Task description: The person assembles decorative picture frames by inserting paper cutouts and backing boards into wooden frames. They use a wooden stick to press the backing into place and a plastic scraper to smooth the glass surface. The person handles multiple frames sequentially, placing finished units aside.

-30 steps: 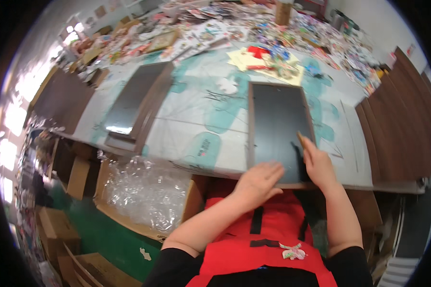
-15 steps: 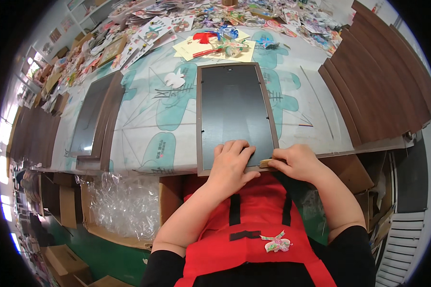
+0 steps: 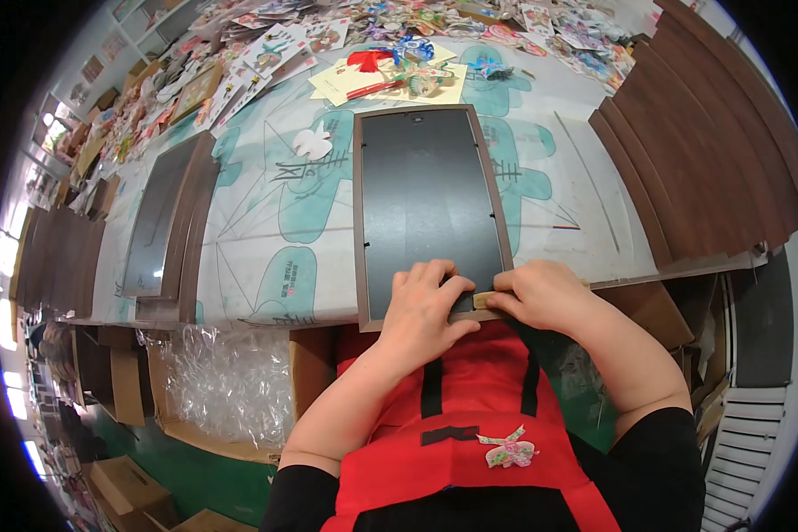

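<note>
A picture frame (image 3: 430, 177) lies back side up at the table's front edge, with a brown wooden border, a dark backing board and small black tabs along the inner edges. My left hand (image 3: 424, 309) rests on the lower part of the board, its fingers bent and somewhat apart, holding nothing. In my right hand (image 3: 545, 297) is a short tan, flat stick (image 3: 481, 301), pinched between thumb and fingers. The stick's tip lies at the frame's lower right corner; the rest is mostly hidden in the hand, so its exact kind does not show.
At left are a stack of frames (image 3: 170, 226) and more brown frames (image 3: 58, 262). A tall stack of brown frames (image 3: 700, 151) stands at right. Yellow papers (image 3: 328, 86) with colourful ornaments lie beyond the frame. Below the table edge sits a carton (image 3: 310, 363) of clear plastic wrap.
My right hand has shifted slightly, and the stick's tip now lies further over the frame's lower edge. The whole view has moved a little; my left hand stays on the board.
</note>
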The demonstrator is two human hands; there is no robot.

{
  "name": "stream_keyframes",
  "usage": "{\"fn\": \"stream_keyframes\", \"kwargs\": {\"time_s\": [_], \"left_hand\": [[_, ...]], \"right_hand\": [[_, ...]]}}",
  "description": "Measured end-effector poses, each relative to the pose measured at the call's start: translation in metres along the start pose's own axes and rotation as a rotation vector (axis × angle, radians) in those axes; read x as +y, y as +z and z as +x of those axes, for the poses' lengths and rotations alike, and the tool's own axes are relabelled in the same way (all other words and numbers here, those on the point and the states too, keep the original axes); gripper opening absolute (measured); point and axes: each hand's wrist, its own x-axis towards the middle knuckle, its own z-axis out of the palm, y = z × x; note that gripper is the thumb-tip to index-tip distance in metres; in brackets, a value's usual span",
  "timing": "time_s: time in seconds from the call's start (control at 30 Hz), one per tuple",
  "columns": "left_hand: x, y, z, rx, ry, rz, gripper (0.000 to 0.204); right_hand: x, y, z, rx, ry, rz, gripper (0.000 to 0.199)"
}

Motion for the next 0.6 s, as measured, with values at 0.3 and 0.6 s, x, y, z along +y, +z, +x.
{"fn": "stream_keyframes", "kwargs": {"time_s": [0.3, 0.6], "left_hand": [[-0.026, -0.011, -0.009, 0.356, -0.068, -0.109, 0.05], [-0.107, -0.021, 0.003, 0.46, -0.637, -0.618, 0.053]], "right_hand": [[0.068, 0.0, 0.025, 0.381, 0.158, 0.34, 0.025], [0.067, 0.033, 0.036, 0.657, -0.033, 0.767, 0.068]]}}
